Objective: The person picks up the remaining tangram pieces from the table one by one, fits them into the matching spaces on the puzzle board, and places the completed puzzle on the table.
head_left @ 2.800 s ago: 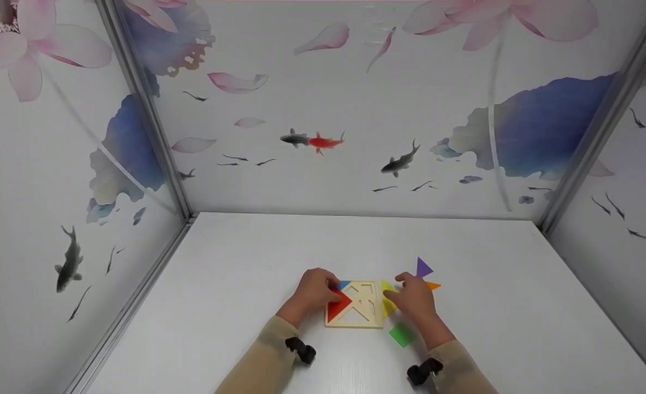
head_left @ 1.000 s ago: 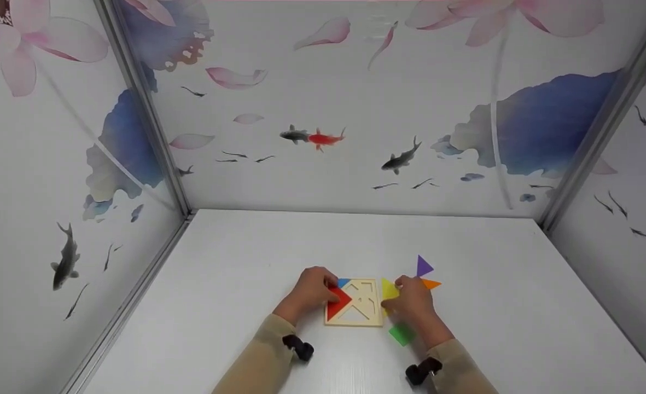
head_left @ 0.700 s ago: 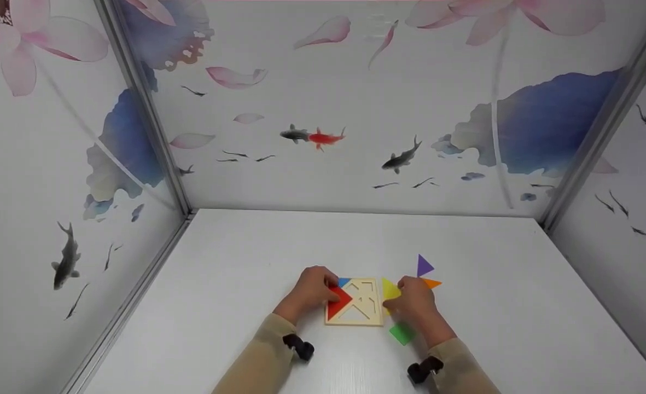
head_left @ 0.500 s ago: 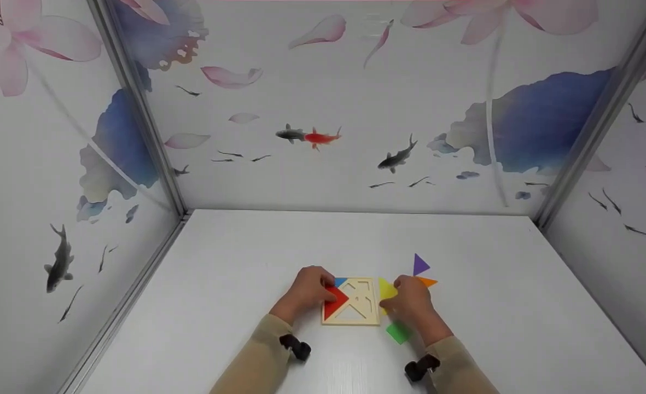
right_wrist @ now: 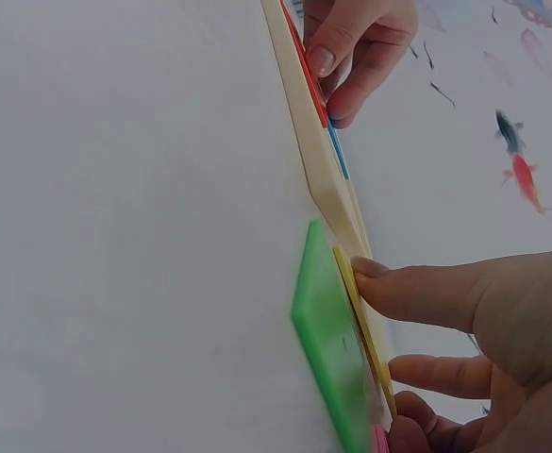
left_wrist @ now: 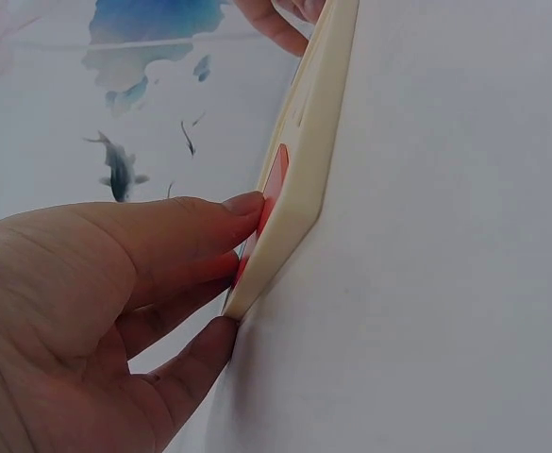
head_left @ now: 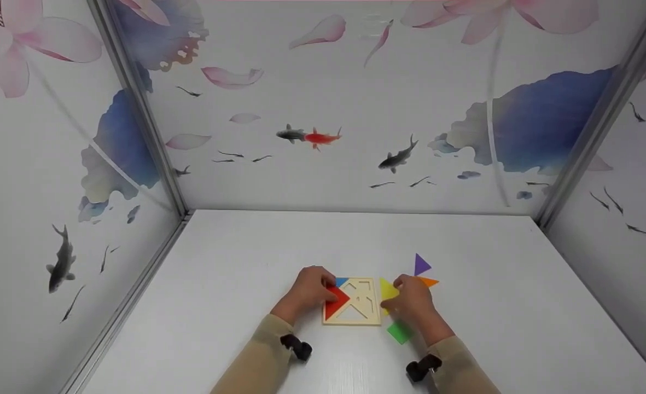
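Note:
A square wooden tangram board (head_left: 371,320) lies on the white table with a red triangle (head_left: 336,307) and a blue piece (head_left: 341,282) set in its left side. Its other recesses show bare wood. My left hand (head_left: 310,287) grips the board's left side, thumb on the red triangle and other fingers at the rim, as the left wrist view shows. Just right of the board, my right hand (head_left: 414,300) pinches a yellow triangle (head_left: 388,289) between thumb and fingers. The yellow triangle lies low beside the board, partly hidden by the hand.
A green square (head_left: 400,331) lies below the right hand. Beyond that hand are a purple triangle (head_left: 422,265) and a partly covered orange piece (head_left: 429,282). A bit of pink (right_wrist: 379,439) shows under the right fingers. Printed walls (head_left: 328,186) enclose the table's back and sides.
The right hand's fingers have drawn in on the yellow triangle since the earliest frame, showing more of the orange piece. The left hand and board have stayed in place.

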A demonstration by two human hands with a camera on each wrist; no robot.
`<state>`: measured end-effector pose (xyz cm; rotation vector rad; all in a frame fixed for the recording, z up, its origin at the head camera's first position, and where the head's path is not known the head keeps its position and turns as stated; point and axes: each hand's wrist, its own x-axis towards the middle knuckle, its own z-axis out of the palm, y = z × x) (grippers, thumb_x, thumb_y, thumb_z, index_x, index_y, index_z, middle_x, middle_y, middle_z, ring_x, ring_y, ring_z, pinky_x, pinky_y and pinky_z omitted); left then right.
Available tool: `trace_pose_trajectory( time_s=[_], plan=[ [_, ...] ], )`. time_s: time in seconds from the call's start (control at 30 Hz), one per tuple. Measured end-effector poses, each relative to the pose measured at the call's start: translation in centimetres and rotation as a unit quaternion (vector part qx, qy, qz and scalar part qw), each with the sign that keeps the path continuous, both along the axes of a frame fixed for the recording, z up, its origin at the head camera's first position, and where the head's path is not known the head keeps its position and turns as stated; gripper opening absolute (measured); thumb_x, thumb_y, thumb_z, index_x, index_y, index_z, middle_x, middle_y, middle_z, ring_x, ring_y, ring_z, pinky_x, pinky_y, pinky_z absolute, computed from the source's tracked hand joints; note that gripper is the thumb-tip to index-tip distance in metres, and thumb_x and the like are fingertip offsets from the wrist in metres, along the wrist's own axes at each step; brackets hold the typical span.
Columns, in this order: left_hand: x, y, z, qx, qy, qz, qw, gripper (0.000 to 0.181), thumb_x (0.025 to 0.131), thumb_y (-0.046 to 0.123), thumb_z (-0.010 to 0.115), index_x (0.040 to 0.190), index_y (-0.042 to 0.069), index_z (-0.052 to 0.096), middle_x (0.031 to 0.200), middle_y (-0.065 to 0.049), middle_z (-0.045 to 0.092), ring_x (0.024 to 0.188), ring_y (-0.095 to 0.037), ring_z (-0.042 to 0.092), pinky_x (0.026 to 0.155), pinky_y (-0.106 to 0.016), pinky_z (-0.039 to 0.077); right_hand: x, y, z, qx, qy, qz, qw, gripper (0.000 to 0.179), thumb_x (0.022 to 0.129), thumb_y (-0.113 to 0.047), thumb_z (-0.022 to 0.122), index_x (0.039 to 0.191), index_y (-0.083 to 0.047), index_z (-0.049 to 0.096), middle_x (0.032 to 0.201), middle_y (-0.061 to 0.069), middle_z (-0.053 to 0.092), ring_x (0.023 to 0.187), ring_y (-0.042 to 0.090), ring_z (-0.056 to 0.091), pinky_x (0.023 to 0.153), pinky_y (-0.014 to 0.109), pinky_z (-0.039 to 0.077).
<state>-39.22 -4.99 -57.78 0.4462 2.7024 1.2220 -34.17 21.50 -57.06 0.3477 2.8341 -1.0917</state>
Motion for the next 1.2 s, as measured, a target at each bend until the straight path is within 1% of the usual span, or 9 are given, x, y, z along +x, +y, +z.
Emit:
trace_pose_trajectory(
  time_s=[0.23, 0.47, 0.57, 0.63, 0.7, 0.8, 0.87, 1.0, 1.2],
  plan=[
    [0.0, 0.0, 0.0, -0.006, 0.001, -0.002, 1.0, 0.03, 0.084, 0.014, 0.09, 0.111, 0.01, 0.079, 0.109, 0.0, 0.069, 0.1, -0.018, 0.058, 0.099, -0.043, 0.053, 0.0, 0.2, 0.2, -0.011, -0.006, -0.012, 0.9999, 0.06, 0.084, -0.017, 0.091, 0.134, 0.001, 0.063, 0.137, 0.021, 0.065, 0.114, 0.034, 0.062, 0.109, 0.056, 0.053],
    [-0.2, -0.2, -0.2, 0.002, 0.019, -0.014, 0.9997, 0.029, 0.082, 0.012, 0.089, 0.11, 0.008, 0.081, 0.107, -0.002, 0.071, 0.095, -0.016, 0.058, 0.092, -0.039, 0.053, 0.0, 0.8, 0.0, -0.019, 0.013, -0.029, 0.9993, 0.054, 0.085, -0.015, 0.089, 0.13, 0.0, 0.063, 0.138, 0.022, 0.065, 0.122, 0.037, 0.062, 0.108, 0.055, 0.052],
    [-0.3, -0.2, -0.3, 0.001, 0.018, -0.013, 0.9998, 0.029, 0.082, 0.013, 0.09, 0.11, 0.009, 0.081, 0.106, -0.001, 0.071, 0.095, -0.016, 0.058, 0.092, -0.038, 0.052, -0.1, 1.2, -0.2, -0.023, 0.017, -0.033, 0.999, 0.053, 0.085, -0.014, 0.088, 0.13, 0.0, 0.063, 0.137, 0.021, 0.065, 0.122, 0.037, 0.062, 0.108, 0.054, 0.053],
    [-0.3, -0.2, -0.3, 0.001, 0.013, -0.01, 0.9999, 0.029, 0.083, 0.014, 0.089, 0.11, 0.009, 0.08, 0.106, 0.0, 0.07, 0.096, -0.017, 0.057, 0.093, -0.039, 0.052, -0.2, 1.5, -0.2, -0.024, 0.023, -0.032, 0.9989, 0.052, 0.085, -0.014, 0.088, 0.128, 0.0, 0.064, 0.132, 0.021, 0.067, 0.118, 0.036, 0.063, 0.104, 0.051, 0.055],
    [-0.3, -0.2, -0.3, 0.001, 0.007, -0.008, 0.9999, 0.029, 0.084, 0.016, 0.089, 0.111, 0.01, 0.08, 0.106, 0.0, 0.069, 0.097, -0.017, 0.057, 0.096, -0.041, 0.052, -0.3, 1.9, -0.2, -0.034, 0.029, -0.033, 0.9985, 0.049, 0.084, -0.014, 0.089, 0.124, 0.001, 0.065, 0.126, 0.021, 0.068, 0.11, 0.034, 0.065, 0.093, 0.045, 0.059],
    [-0.2, -0.2, -0.3, 0.003, 0.004, -0.006, 1.0, 0.028, 0.085, 0.016, 0.089, 0.11, 0.01, 0.08, 0.109, 0.0, 0.07, 0.1, -0.019, 0.058, 0.099, -0.044, 0.053, -0.4, 2.3, -0.1, -0.074, 0.028, -0.037, 0.9962, 0.044, 0.083, -0.013, 0.089, 0.119, 0.001, 0.067, 0.117, 0.02, 0.069, 0.097, 0.029, 0.065, 0.074, 0.035, 0.06],
    [-0.1, -0.2, -0.3, 0.002, 0.005, -0.006, 1.0, 0.028, 0.085, 0.016, 0.089, 0.11, 0.01, 0.08, 0.11, -0.001, 0.071, 0.101, -0.018, 0.058, 0.101, -0.045, 0.053, -0.4, 2.5, -0.1, -0.106, 0.022, -0.044, 0.9932, 0.04, 0.085, -0.012, 0.087, 0.117, 0.001, 0.068, 0.115, 0.019, 0.068, 0.093, 0.026, 0.065, 0.065, 0.03, 0.058],
    [-0.2, -0.2, -0.4, 0.0, 0.015, -0.009, 0.9998, 0.028, 0.083, 0.015, 0.09, 0.108, 0.01, 0.08, 0.11, -0.001, 0.072, 0.101, -0.018, 0.059, 0.1, -0.044, 0.053, -0.5, 2.5, -0.2, -0.129, 0.016, -0.05, 0.9903, 0.034, 0.09, -0.013, 0.083, 0.118, 0.0, 0.069, 0.116, 0.019, 0.066, 0.093, 0.026, 0.065, 0.063, 0.028, 0.057],
    [-0.2, -0.2, -0.4, -0.011, 0.009, -0.008, 0.9999, 0.028, 0.085, 0.019, 0.089, 0.111, 0.012, 0.08, 0.111, 0.0, 0.071, 0.101, -0.018, 0.059, 0.1, -0.043, 0.053, -0.9, 2.5, -0.4, -0.132, 0.026, -0.054, 0.9895, 0.029, 0.095, -0.01, 0.074, 0.122, 0.0, 0.071, 0.121, 0.021, 0.067, 0.099, 0.028, 0.064, 0.07, 0.026, 0.059]
  ],
)
